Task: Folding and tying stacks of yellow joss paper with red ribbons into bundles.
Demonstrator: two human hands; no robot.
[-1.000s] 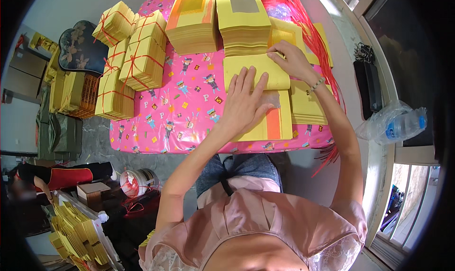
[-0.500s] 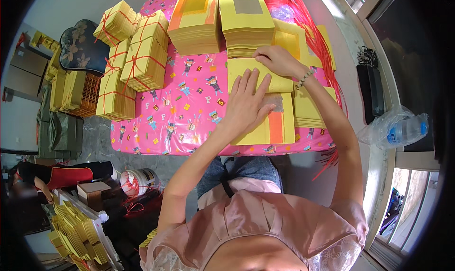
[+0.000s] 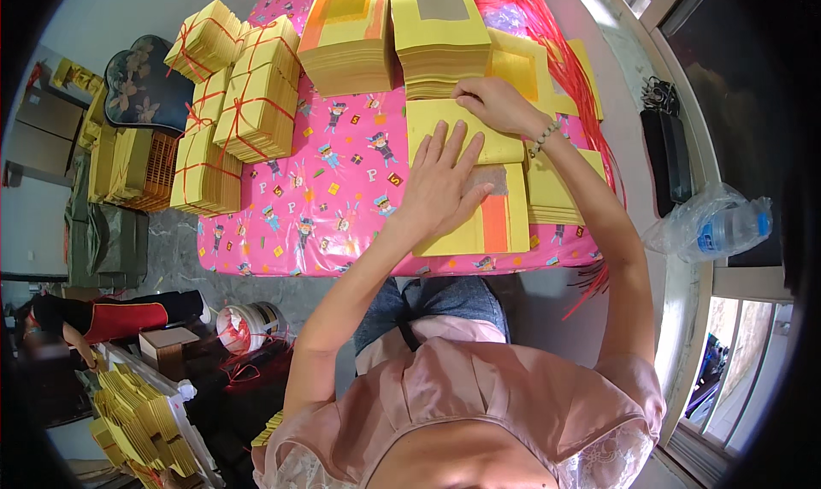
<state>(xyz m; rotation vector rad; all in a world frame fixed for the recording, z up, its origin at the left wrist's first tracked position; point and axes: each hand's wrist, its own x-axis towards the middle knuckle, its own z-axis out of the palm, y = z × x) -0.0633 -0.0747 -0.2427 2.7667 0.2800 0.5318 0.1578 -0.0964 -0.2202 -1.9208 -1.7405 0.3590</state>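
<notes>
My left hand (image 3: 434,181) lies flat with fingers spread on a yellow paper sheet (image 3: 506,149), folded over at its far part. Below the fold show a grey patch and an orange band (image 3: 495,224) on yellow paper. My right hand (image 3: 496,104), a bead bracelet (image 3: 545,136) on its wrist, rests at the far right of the folded part. Its fingers are curled in, and whatever they may pinch is hidden. Just beyond stands a tall stack of yellow paper (image 3: 440,48) with a grey square on top. Another stack (image 3: 346,57) with orange edging is left of it.
Yellow bundles (image 3: 256,112) tied with red string stand at the table's left. A yellow pile (image 3: 560,189) lies under my right forearm. Red strings (image 3: 569,70) hang along the right edge. A plastic bottle (image 3: 731,232) is on the sill. Another person (image 3: 128,318) is at lower left.
My left hand has shifted very slightly on the folded sheet, its fingers a little more spread. My right hand stays curled at the far edge. The whole view has moved slightly.
</notes>
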